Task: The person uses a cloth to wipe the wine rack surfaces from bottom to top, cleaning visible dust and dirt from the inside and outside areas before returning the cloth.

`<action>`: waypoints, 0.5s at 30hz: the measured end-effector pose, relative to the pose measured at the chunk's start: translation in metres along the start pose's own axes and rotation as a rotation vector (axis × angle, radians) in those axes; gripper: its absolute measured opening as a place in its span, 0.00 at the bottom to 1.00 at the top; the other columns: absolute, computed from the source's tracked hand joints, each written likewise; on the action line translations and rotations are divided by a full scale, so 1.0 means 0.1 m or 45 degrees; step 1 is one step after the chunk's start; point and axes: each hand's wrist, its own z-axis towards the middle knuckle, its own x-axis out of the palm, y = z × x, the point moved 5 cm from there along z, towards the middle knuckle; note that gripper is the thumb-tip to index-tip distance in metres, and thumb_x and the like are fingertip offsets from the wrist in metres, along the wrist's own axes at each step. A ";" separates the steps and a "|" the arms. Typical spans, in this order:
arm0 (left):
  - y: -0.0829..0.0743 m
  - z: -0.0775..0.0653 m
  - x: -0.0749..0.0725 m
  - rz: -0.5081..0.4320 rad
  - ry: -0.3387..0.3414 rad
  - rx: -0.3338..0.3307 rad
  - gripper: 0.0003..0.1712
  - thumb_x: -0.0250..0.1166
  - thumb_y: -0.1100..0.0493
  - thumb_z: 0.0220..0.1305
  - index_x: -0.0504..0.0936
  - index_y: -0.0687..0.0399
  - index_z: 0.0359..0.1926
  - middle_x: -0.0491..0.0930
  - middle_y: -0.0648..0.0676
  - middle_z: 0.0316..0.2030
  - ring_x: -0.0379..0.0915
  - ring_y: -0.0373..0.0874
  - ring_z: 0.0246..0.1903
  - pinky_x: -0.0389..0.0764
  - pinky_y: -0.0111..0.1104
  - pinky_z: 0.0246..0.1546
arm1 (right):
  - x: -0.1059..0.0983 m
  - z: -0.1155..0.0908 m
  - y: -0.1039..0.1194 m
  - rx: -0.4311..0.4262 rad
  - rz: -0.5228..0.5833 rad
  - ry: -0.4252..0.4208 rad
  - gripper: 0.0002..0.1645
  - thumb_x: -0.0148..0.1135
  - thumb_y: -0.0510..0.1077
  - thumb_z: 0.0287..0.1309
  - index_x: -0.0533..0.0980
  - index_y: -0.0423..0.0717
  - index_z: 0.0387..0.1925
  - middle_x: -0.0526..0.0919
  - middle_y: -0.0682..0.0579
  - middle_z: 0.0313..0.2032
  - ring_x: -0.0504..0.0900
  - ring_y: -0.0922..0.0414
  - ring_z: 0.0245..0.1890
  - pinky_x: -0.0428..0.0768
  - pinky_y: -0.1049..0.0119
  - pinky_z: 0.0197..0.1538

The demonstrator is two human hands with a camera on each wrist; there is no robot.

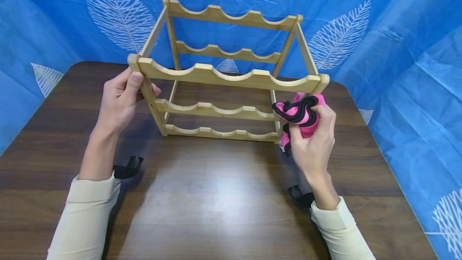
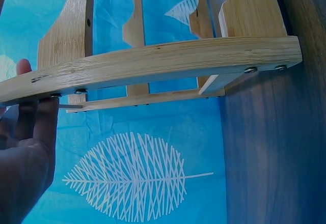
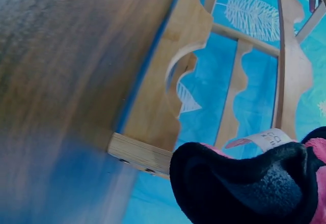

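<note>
A pale wooden rack (image 1: 198, 73) with scalloped rails stands upright at the back of the table. My left hand (image 1: 117, 101) grips its front left post near the top, thumb in front and fingers behind; in the left wrist view, fingers of that hand (image 2: 30, 158) wrap this post (image 2: 153, 61). On the other side, my right hand (image 1: 315, 145) holds a bunched pink cloth (image 1: 306, 121) with black edging against the front right post, below the top rail. The cloth (image 3: 244, 183) fills the lower right wrist view, hiding the right hand there; a white tag (image 3: 270, 138) sticks out.
The dark brown wooden table (image 1: 216, 179) stretches out in front of the rack and to both sides. Blue fabric (image 1: 379, 51) with white leaf prints hangs behind and beside the table. Black straps (image 1: 128, 167) sit at both wrists.
</note>
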 end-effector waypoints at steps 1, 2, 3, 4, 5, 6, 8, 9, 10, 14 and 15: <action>0.00 0.00 0.00 0.000 -0.002 0.001 0.16 0.52 0.56 0.76 0.83 0.59 0.51 0.83 0.56 0.28 0.82 0.46 0.33 0.82 0.26 0.42 | 0.01 -0.01 -0.01 0.000 0.001 -0.005 0.23 0.66 0.41 0.58 0.70 0.40 0.53 0.75 0.42 0.54 0.76 0.49 0.55 0.78 0.48 0.53; 0.00 0.00 -0.01 0.003 -0.003 0.002 0.16 0.52 0.56 0.76 0.83 0.59 0.51 0.83 0.56 0.28 0.82 0.45 0.33 0.82 0.26 0.42 | 0.01 -0.01 -0.01 -0.001 0.001 -0.010 0.23 0.66 0.41 0.58 0.69 0.40 0.52 0.75 0.42 0.54 0.76 0.49 0.55 0.78 0.48 0.53; 0.00 0.00 -0.01 0.002 -0.004 0.004 0.16 0.52 0.56 0.76 0.83 0.59 0.51 0.83 0.56 0.28 0.82 0.45 0.33 0.82 0.26 0.42 | 0.02 -0.02 -0.02 -0.004 0.000 -0.016 0.22 0.65 0.42 0.58 0.69 0.40 0.52 0.75 0.42 0.53 0.76 0.49 0.55 0.78 0.47 0.52; 0.00 0.00 -0.01 -0.006 -0.004 0.005 0.16 0.52 0.56 0.76 0.83 0.59 0.51 0.83 0.56 0.28 0.82 0.45 0.33 0.82 0.26 0.42 | 0.03 -0.02 -0.03 -0.008 -0.002 -0.021 0.22 0.65 0.43 0.59 0.69 0.39 0.51 0.75 0.42 0.53 0.76 0.49 0.55 0.78 0.47 0.52; 0.00 0.00 -0.01 -0.014 -0.004 0.006 0.16 0.52 0.56 0.76 0.83 0.60 0.51 0.83 0.56 0.28 0.82 0.45 0.33 0.82 0.26 0.42 | 0.03 -0.03 -0.03 -0.012 -0.002 -0.031 0.22 0.65 0.44 0.59 0.69 0.39 0.51 0.75 0.41 0.52 0.77 0.50 0.54 0.78 0.47 0.51; 0.00 0.00 -0.01 -0.017 -0.003 0.007 0.16 0.52 0.56 0.76 0.83 0.60 0.51 0.83 0.56 0.28 0.82 0.45 0.33 0.82 0.26 0.41 | 0.04 -0.03 -0.04 -0.015 0.002 -0.041 0.22 0.64 0.44 0.59 0.69 0.38 0.50 0.75 0.41 0.52 0.77 0.50 0.54 0.78 0.48 0.50; 0.01 0.00 -0.01 -0.002 -0.001 0.009 0.16 0.52 0.56 0.76 0.83 0.59 0.51 0.83 0.55 0.28 0.82 0.45 0.33 0.82 0.26 0.41 | 0.04 -0.04 -0.06 -0.022 0.006 -0.067 0.22 0.64 0.46 0.59 0.70 0.37 0.49 0.76 0.40 0.50 0.77 0.51 0.52 0.77 0.50 0.48; 0.01 0.00 -0.01 0.000 0.000 0.009 0.16 0.52 0.56 0.76 0.83 0.59 0.51 0.83 0.55 0.28 0.82 0.45 0.33 0.82 0.26 0.42 | 0.04 -0.04 -0.07 -0.026 0.014 -0.081 0.22 0.64 0.46 0.59 0.70 0.36 0.48 0.76 0.39 0.50 0.77 0.51 0.52 0.76 0.52 0.48; 0.01 0.00 -0.01 -0.001 0.001 0.008 0.16 0.52 0.56 0.76 0.83 0.60 0.51 0.83 0.56 0.28 0.82 0.45 0.33 0.82 0.26 0.42 | 0.04 -0.05 -0.08 -0.031 0.031 -0.097 0.22 0.65 0.46 0.59 0.71 0.35 0.47 0.76 0.39 0.49 0.77 0.51 0.51 0.76 0.53 0.48; 0.01 0.00 -0.01 0.018 0.002 -0.001 0.16 0.52 0.56 0.76 0.83 0.59 0.51 0.83 0.56 0.28 0.82 0.45 0.33 0.82 0.26 0.42 | 0.05 -0.06 -0.16 -0.061 0.137 -0.160 0.22 0.65 0.43 0.55 0.71 0.31 0.45 0.78 0.39 0.46 0.77 0.48 0.49 0.73 0.60 0.51; 0.00 0.00 -0.01 0.025 0.002 -0.004 0.16 0.52 0.56 0.77 0.83 0.59 0.51 0.83 0.56 0.28 0.82 0.45 0.33 0.82 0.26 0.42 | 0.05 -0.06 -0.18 -0.072 0.166 -0.171 0.21 0.65 0.42 0.53 0.71 0.31 0.44 0.78 0.38 0.46 0.77 0.48 0.48 0.72 0.61 0.52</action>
